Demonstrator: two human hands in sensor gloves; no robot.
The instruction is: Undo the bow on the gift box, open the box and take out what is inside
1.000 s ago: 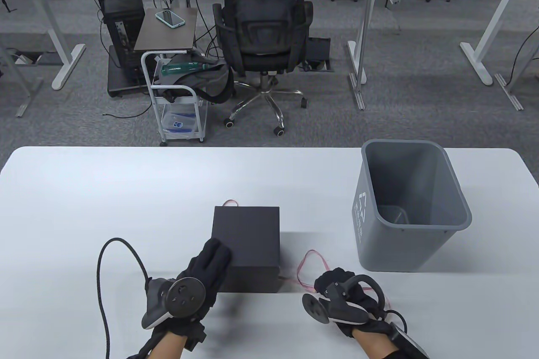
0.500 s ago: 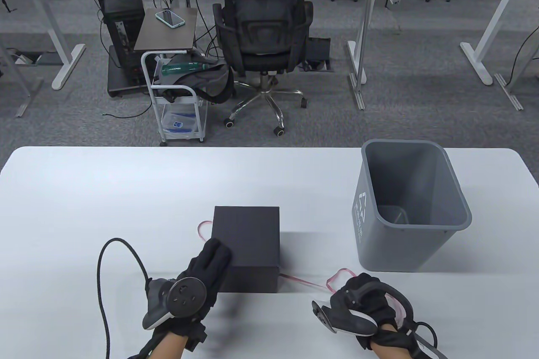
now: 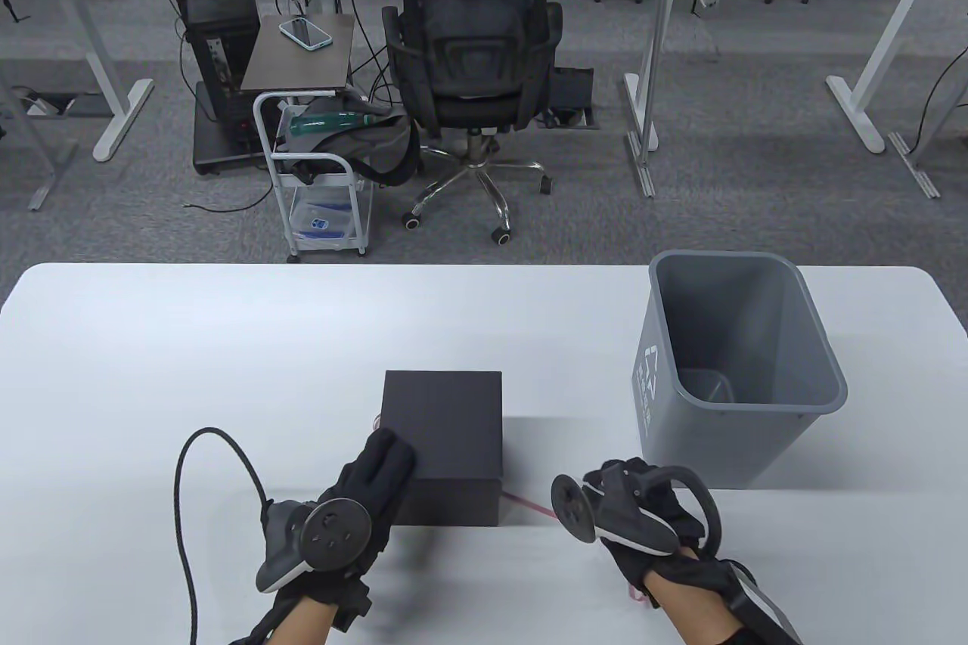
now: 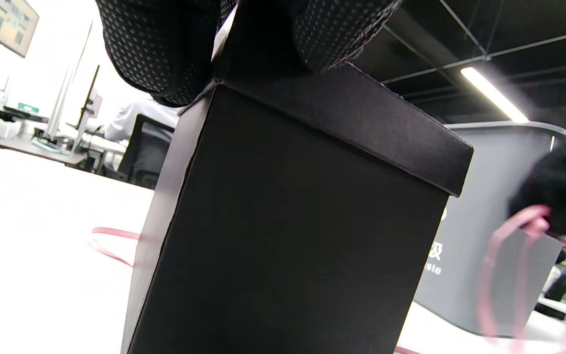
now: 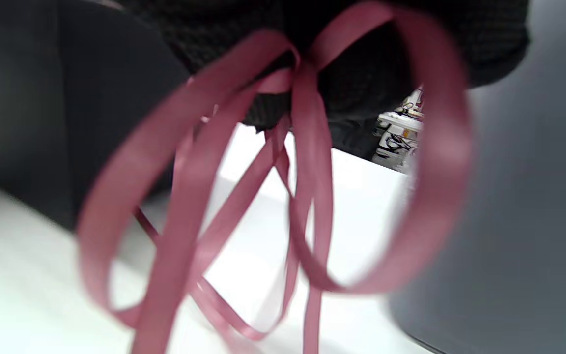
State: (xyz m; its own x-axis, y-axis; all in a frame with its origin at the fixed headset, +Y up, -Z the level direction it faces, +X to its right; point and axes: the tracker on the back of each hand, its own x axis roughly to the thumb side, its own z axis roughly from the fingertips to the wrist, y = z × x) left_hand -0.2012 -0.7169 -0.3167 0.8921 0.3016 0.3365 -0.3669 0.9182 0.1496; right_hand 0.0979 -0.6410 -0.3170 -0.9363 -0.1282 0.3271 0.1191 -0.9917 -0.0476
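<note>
A black gift box (image 3: 446, 433) with its lid on stands at the table's near middle. My left hand (image 3: 387, 457) presses flat on the lid's near-left corner with straight fingers (image 4: 160, 49). My right hand (image 3: 622, 485) hovers to the right of the box, between it and the bin, and pinches a bunch of pink ribbon (image 5: 283, 196) in several hanging loops. One strand of the ribbon (image 3: 529, 505) runs from the box's near-right foot to that hand. A short bit of ribbon (image 4: 111, 241) lies at the left side of the box.
A grey waste bin (image 3: 730, 373) stands upright at the right, close behind my right hand. A black cable (image 3: 189, 494) loops over the table from my left wrist. Beyond the far edge a person sits on an office chair (image 3: 473, 63).
The right hand has pulled the ribbon right, then come back towards the box, gathering loops. The ribbon loop behind the box has slid round to its left and mostly gone. The left hand has stayed still.
</note>
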